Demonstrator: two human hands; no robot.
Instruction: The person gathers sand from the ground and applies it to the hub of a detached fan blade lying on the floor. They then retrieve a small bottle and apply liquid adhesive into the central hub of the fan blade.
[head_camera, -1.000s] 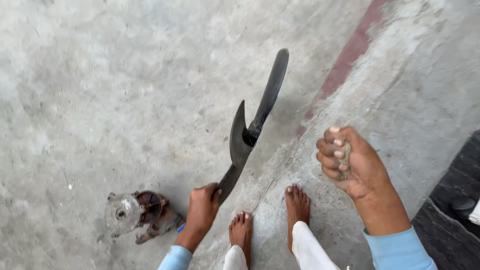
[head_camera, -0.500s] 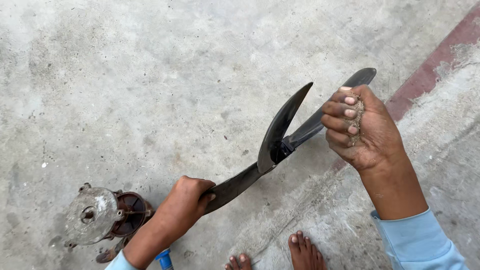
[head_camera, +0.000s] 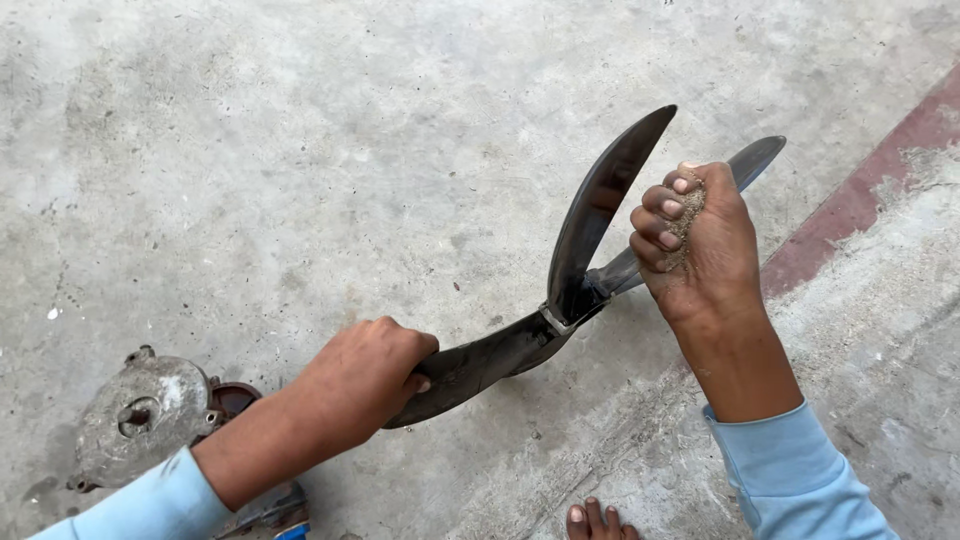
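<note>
The dark fan-blade piece (head_camera: 560, 300) now lies lower and nearer over the concrete floor (head_camera: 300, 150); the left hand (head_camera: 365, 375) wraps one blade, the right hand (head_camera: 700, 235) stays fisted around sand (head_camera: 688, 215).

it looked like a rough repair yard or workshop floor: bare stained grey concrete floor (head_camera: 300, 150), a worn grey metal motor housing (head_camera: 140, 415), a dark three-bladed fan part (head_camera: 560, 300).

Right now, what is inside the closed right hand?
Grey-brown sand shows between the curled fingers of the right hand. How much it holds is hidden by the fist.
</note>
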